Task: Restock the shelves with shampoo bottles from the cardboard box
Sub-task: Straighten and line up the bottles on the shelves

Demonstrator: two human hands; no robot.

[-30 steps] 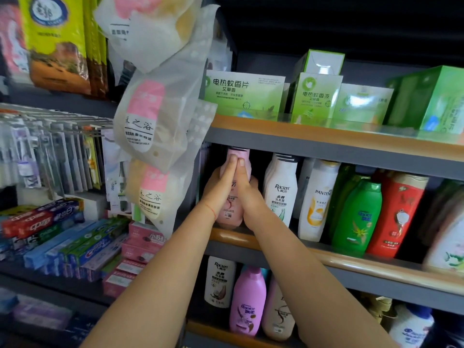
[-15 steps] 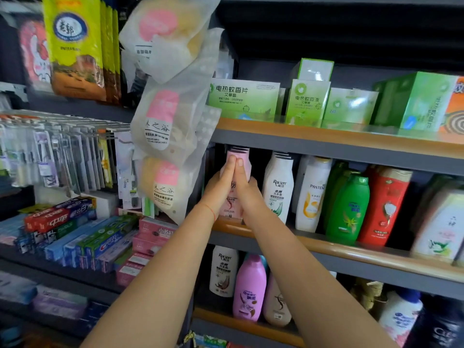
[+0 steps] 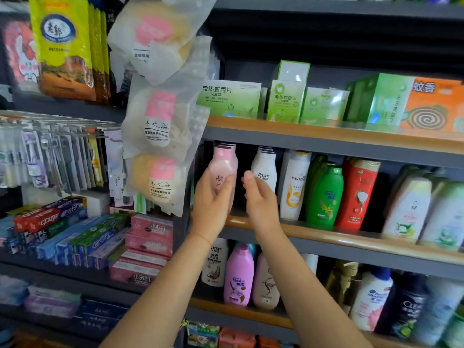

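A: Half a second ago both hands were pressed together against the pink shampoo bottle point(image 3: 224, 172); now the right hand point(image 3: 261, 200) has come away and hangs just beside it, fingers loosely curved and holding nothing.

B: And the left hand point(image 3: 213, 204)?

A: On the bottle, fingers wrapped round its lower left side. The bottle stands upright at the left end of the middle shelf point(image 3: 326, 234), with a dark gap between it and the white Racien bottle point(image 3: 265, 172).

B: Why hold it like that?

A: I'd judge the left hand is steadying it while it settles into its row behind the shelf's wooden lip; one hand seems enough for that now.

B: Anything you can't see?

A: The bottle's base is hidden behind the left hand, so I can't tell whether it rests fully on the shelf. The cardboard box is out of view. The hanging sponge packets point(image 3: 160, 126) cover the shelf's left edge, and the right-hand bottles are blurred.
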